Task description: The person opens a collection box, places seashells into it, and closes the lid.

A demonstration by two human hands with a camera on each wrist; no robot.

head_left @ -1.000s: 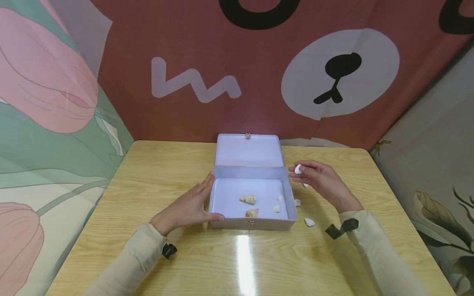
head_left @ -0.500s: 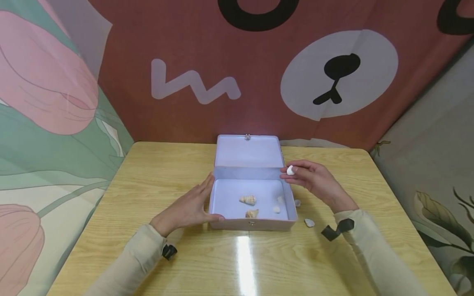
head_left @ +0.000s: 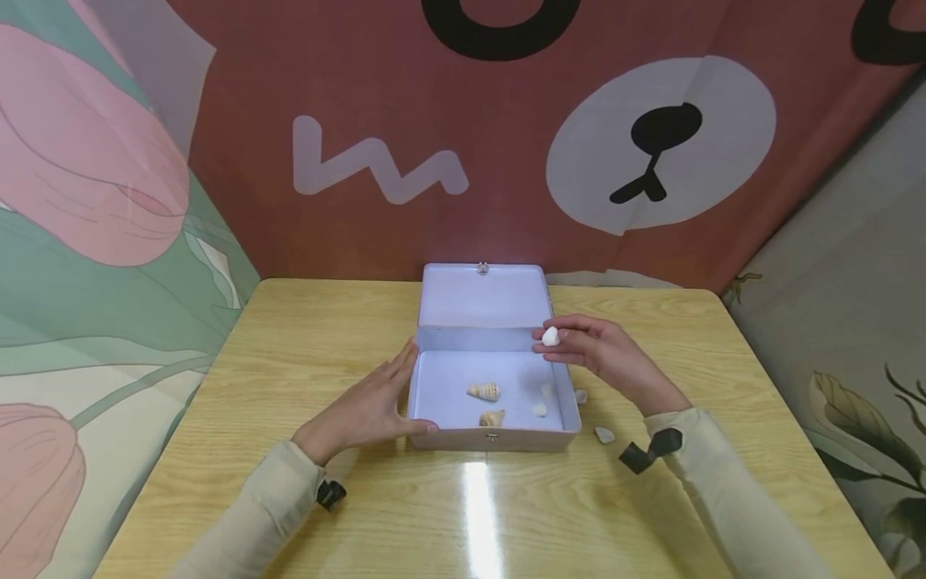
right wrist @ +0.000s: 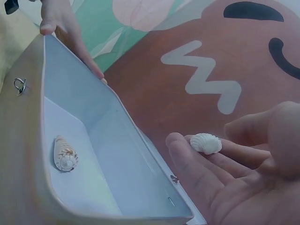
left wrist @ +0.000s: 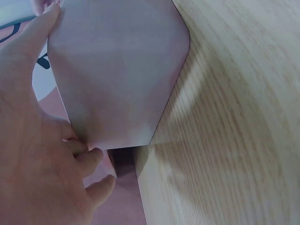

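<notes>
A pale metal box stands on the table with its lid tipped back. My left hand grips its left side, thumb on the front rim and fingers toward the back corner. Over the box's right rear part, my right hand holds a small ribbed white seashell between thumb and fingers. Inside the box lie a spotted cone-shaped seashell, a brownish seashell near the front wall and two small white seashells at the right.
On the wooden table, a white seashell lies right of the box, and another white seashell is close against the box's right side. A red printed cloth hangs behind the table's back edge.
My right hand has carried the white seashell leftward, from beside the box to over its right part. The left hand and the box have stayed put.
</notes>
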